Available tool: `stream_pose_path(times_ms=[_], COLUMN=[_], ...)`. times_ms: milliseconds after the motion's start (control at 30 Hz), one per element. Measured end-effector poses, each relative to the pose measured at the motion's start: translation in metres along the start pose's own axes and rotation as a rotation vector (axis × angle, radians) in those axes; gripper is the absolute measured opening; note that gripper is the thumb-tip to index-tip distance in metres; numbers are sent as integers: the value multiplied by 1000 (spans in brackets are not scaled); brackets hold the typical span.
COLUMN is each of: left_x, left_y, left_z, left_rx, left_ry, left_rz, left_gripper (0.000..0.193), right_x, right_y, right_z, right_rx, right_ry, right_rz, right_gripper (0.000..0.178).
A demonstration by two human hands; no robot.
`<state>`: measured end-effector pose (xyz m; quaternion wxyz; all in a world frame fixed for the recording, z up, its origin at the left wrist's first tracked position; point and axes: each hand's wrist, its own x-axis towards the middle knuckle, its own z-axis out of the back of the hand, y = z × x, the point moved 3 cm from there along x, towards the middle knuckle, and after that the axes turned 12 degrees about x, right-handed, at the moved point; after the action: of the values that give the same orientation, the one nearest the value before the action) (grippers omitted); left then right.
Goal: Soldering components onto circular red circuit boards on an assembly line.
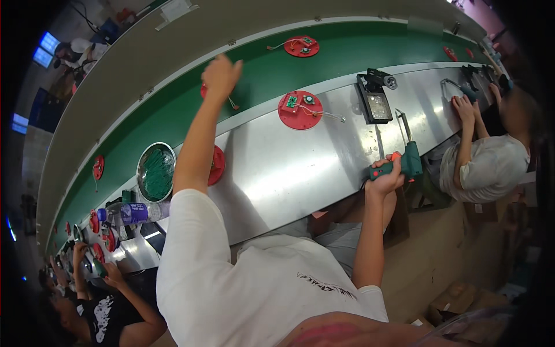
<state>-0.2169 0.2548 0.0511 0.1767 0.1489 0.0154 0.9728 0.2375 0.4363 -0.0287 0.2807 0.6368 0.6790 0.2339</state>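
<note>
Item, landmark: the large red disc, which is lying on the steel bench and carrying a green circuit board, a round part and pale wires.
Item: our right hand, right of and nearer us than the landmark; its fingers are gripping a green soldering gun.
Item: our left hand, left of the landmark; it is mostly covering a partly hidden disc on the green strip. We are not managing to tell whether its fingers are closing on it.
Item: a black stand, standing right of the landmark.
Item: a far disc, lying beyond the landmark.
Progress, in our judgement: the landmark is already bearing its parts; its soldering is probably remaining, though joints are showing too small to confirm.
</note>
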Motion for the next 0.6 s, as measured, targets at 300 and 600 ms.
stream_pose_path(times_ms=[300,600], left_x=[16,-170], left_y=[85,30], left_z=[-36,70], left_rx=[-197,-430], left_ry=[453,522], left_rz=[71,-788], left_gripper=[59,61], right_x=[1,9], right_y=[3,4], right_z=[-5,7], right_rx=[-62,-115], right_ry=[45,87], right_rz=[56,12], right_gripper=[25,25])
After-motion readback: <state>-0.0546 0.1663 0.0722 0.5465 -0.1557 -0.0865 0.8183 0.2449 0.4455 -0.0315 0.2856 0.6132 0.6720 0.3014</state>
